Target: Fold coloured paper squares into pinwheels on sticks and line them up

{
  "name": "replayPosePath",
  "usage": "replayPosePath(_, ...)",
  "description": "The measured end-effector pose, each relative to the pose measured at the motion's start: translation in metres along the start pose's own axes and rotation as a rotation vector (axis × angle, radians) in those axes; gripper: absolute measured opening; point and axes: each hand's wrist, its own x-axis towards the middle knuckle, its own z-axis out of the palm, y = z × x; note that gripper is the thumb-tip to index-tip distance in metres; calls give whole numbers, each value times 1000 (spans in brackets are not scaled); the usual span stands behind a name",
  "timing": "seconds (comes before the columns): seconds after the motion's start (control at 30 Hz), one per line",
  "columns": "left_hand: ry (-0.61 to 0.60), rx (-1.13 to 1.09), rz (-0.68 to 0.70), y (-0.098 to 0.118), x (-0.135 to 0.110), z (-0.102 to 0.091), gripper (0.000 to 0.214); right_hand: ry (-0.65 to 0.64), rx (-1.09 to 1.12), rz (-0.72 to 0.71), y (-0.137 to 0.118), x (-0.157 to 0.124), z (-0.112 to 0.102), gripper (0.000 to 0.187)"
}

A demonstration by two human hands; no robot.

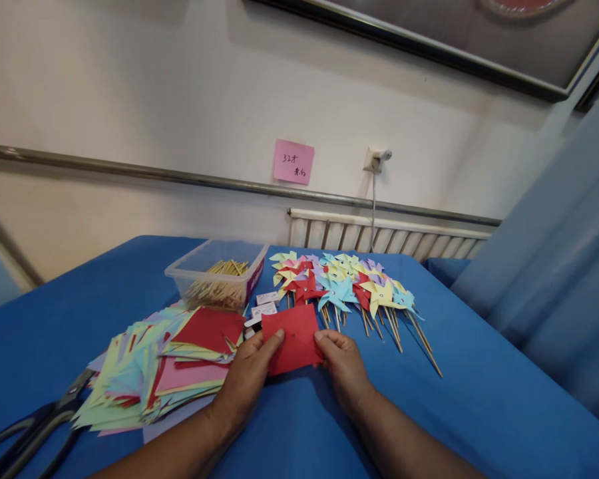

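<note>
Head view on my feed: left hand (252, 356) pinching the left edge of a red paper square (293, 340), thumb on its face, other fingers tucked behind. Right hand (347, 359) same deal on the right edge, thumb on the front. Both grips closed on paper. Square sits between the two hands, raised over the blue tablecloth (459, 419), small dark mark near its middle.

Left of the left hand I get a messy pile of colored paper sheets (130, 376), red on top; can't tell whether hand and pile touch. Black-handled scissors (27, 436) lie beside the pile, blades toward it. Behind the pile: clear plastic tub (180, 273) with thin wooden sticks (219, 289) inside. Small white boxes (264, 310) sit just beside the tub, nearer me. Finished paper pinwheels (337, 290) on sticks lie bunched beyond the right hand, heads toward the wall. Pink note (293, 161) on the wall, radiator (349, 234) below.
</note>
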Motion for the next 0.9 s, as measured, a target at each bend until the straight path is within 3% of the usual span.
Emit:
replayPosePath(0.73, 17, 20, 14, -3, 1, -3, 45, -56, -25, -28, 5, 2, -3, 33)
replayPosePath(0.9, 20, -51, -13, -2, 5, -6, 37, -14, 77, -140, -3, 4, -6, 34)
